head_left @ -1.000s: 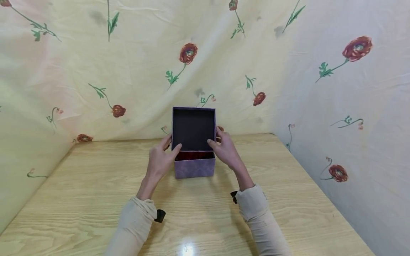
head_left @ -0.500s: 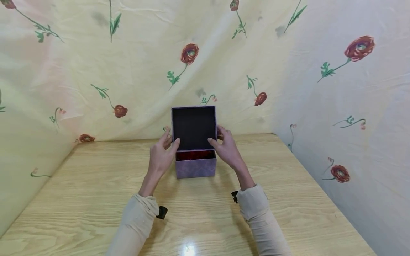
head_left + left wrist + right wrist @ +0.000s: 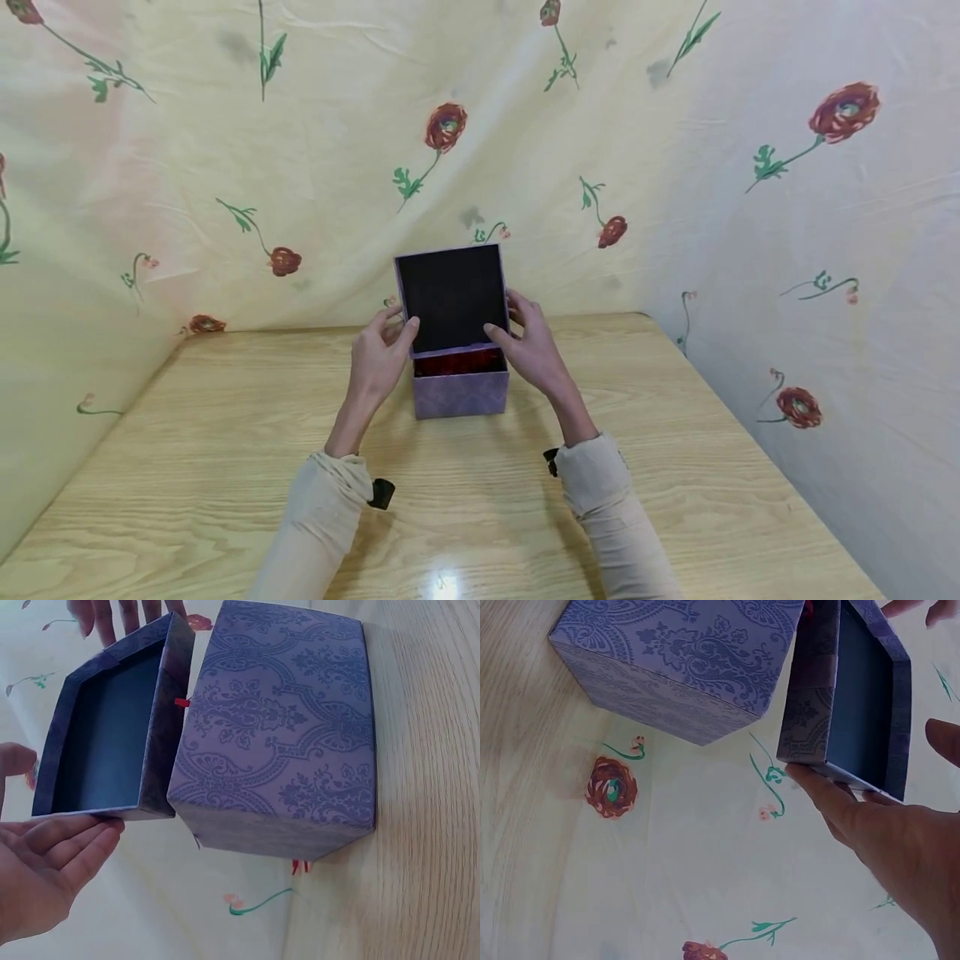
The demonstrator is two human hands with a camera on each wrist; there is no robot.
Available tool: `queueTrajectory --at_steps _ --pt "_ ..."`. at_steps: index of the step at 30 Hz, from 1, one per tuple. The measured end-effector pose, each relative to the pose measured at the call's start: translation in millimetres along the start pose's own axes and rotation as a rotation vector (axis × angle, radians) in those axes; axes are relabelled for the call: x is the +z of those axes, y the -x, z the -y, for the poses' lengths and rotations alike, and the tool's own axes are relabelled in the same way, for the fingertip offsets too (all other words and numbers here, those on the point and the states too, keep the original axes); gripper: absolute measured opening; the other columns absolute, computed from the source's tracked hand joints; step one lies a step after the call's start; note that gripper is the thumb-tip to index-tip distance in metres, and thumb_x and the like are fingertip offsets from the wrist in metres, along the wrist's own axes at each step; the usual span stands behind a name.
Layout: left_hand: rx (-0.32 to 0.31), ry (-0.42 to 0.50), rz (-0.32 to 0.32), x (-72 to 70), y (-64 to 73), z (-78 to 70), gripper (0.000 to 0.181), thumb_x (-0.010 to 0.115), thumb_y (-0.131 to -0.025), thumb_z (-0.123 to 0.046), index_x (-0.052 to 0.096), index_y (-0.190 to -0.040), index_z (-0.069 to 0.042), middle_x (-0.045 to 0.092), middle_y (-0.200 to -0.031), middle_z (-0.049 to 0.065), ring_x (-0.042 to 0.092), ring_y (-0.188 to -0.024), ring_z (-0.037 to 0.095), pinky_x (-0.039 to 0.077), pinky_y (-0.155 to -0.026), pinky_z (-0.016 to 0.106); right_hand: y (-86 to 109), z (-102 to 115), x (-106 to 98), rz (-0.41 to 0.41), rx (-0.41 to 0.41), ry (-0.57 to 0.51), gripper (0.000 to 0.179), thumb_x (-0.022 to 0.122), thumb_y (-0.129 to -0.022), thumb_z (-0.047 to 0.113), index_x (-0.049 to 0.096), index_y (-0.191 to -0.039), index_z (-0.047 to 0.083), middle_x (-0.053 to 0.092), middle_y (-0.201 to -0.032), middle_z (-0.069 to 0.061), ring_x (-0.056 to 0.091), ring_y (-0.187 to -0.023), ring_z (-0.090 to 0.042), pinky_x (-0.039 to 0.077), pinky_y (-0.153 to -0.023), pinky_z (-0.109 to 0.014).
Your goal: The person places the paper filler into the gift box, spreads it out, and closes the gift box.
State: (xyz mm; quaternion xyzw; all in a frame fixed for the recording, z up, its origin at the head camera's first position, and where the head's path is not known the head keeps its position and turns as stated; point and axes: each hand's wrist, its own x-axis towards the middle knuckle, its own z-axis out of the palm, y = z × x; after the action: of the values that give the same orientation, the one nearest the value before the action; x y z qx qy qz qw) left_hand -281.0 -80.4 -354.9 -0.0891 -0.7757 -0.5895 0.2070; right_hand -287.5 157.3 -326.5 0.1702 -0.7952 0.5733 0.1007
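Observation:
A purple box (image 3: 461,394) with a damask pattern stands on the table, its dark red inside partly visible in the head view. Just above and behind its opening is the purple box lid (image 3: 452,300), tipped up so that its black inside faces me. My left hand (image 3: 377,358) grips the lid's left side, and my right hand (image 3: 531,350) holds the right side, both low down. In the left wrist view, fingers of the left hand (image 3: 52,862) lie along the lid's side wall. The right wrist view has the right hand's fingers (image 3: 832,795) against the opposite wall.
The wooden table (image 3: 225,467) reaches back to a floral cloth (image 3: 337,150), which hangs behind and along both sides. A small red tab (image 3: 181,702) shows between lid and box, and red ribbon ends (image 3: 301,867) stick out below the box.
The lid has tilted slightly anticlockwise in the head view, its right side now higher than its left. Both hands keep their hold, and the box stays in place.

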Motion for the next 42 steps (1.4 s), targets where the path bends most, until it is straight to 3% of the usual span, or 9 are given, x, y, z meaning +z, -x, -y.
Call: queueTrajectory --at_steps 1,3,6,8,10,12,22,38,42 --pt "0.004 -0.001 -0.021 0.8 -0.3 -0.2 0.052 0.065 -0.102 -0.036 0.062 -0.141 -0.001 0.073 -0.114 0.022 0.072 -0.108 0.032 0.055 -0.094 0.045 0.2 0 0 -0.002 -0.005 -0.009 0.068 0.065 -0.102 0.011 0.033 -0.161 0.002 0.037 -0.148 -0.023 0.043 -0.14 -0.039 0.039 -0.111 -0.055" --pt "0.017 -0.005 -0.056 2.3 -1.0 -0.6 0.051 0.065 -0.101 -0.034 0.063 -0.14 -0.001 0.076 -0.095 0.022 0.074 -0.081 0.026 0.056 -0.074 0.037 1.0 -1 0 -0.008 -0.017 -0.012 0.067 0.065 -0.102 0.012 0.034 -0.161 0.003 0.036 -0.15 -0.022 0.042 -0.141 -0.039 0.038 -0.112 -0.057" --pt "0.013 -0.014 -0.079 3.0 -1.1 -1.5 0.051 0.065 -0.1 -0.033 0.064 -0.14 -0.001 0.077 -0.09 0.019 0.074 -0.076 0.022 0.054 -0.068 0.033 1.9 -1 -1 -0.013 -0.039 -0.011 0.066 0.065 -0.102 0.014 0.035 -0.161 0.005 0.035 -0.152 -0.02 0.039 -0.142 -0.039 0.035 -0.113 -0.058" --pt "0.006 -0.003 -0.069 2.9 -0.6 -1.3 0.051 0.065 -0.1 -0.033 0.063 -0.141 -0.001 0.076 -0.094 0.021 0.075 -0.079 0.025 0.057 -0.069 0.038 2.5 -2 -1 -0.011 -0.052 -0.013 0.066 0.065 -0.102 0.015 0.035 -0.16 0.006 0.034 -0.154 -0.02 0.038 -0.143 -0.04 0.034 -0.114 -0.06" --pt "-0.006 0.011 -0.054 2.8 0.5 -0.9 0.052 0.066 -0.1 -0.032 0.062 -0.142 0.0 0.075 -0.11 0.02 0.074 -0.101 0.029 0.058 -0.085 0.045 2.7 -3 -1 -0.013 -0.061 -0.019 0.066 0.066 -0.102 0.015 0.035 -0.16 0.005 0.034 -0.155 -0.02 0.037 -0.144 -0.041 0.032 -0.114 -0.06" --pt "-0.006 0.032 -0.034 3.0 1.3 -0.1 0.054 0.066 -0.101 -0.032 0.06 -0.144 0.0 0.073 -0.114 0.021 0.073 -0.106 0.031 0.057 -0.089 0.05 2.5 -4 -1 -0.016 -0.068 -0.025 0.068 0.066 -0.102 0.014 0.034 -0.16 0.003 0.033 -0.155 -0.021 0.036 -0.144 -0.042 0.031 -0.114 -0.061" --pt "0.054 0.103 -0.007 4.5 3.0 0.1 0.057 0.066 -0.102 -0.029 0.054 -0.148 0.003 0.056 -0.146 0.018 0.063 -0.124 0.033 0.052 -0.1 0.042 4.1 -5 -2 -0.046 -0.085 -0.049 0.067 0.067 -0.101 0.017 0.036 -0.158 0.004 0.04 -0.155 -0.017 0.042 -0.141 -0.036 0.034 -0.115 -0.052" --pt "0.236 0.101 0.019 9.1 4.6 8.3 0.055 0.067 -0.102 -0.022 0.052 -0.151 -0.002 0.061 -0.142 0.016 0.061 -0.128 0.032 0.045 -0.107 0.05 -0.6 -2 -5 -0.086 -0.019 -0.065 0.072 0.053 -0.106 0.045 0.025 -0.164 0.012 0.04 -0.147 -0.021 0.044 -0.136 -0.038 0.038 -0.108 -0.058" --pt "0.278 0.107 0.017 10.7 5.7 10.8 0.051 0.067 -0.102 -0.02 0.055 -0.149 -0.002 0.061 -0.142 0.015 0.06 -0.128 0.032 0.045 -0.108 0.049 -1.2 -3 -5 -0.08 -0.051 -0.158 0.07 0.043 -0.11 0.044 0.022 -0.165 0.007 0.034 -0.151 -0.023 0.044 -0.136 -0.038 0.035 -0.111 -0.061"
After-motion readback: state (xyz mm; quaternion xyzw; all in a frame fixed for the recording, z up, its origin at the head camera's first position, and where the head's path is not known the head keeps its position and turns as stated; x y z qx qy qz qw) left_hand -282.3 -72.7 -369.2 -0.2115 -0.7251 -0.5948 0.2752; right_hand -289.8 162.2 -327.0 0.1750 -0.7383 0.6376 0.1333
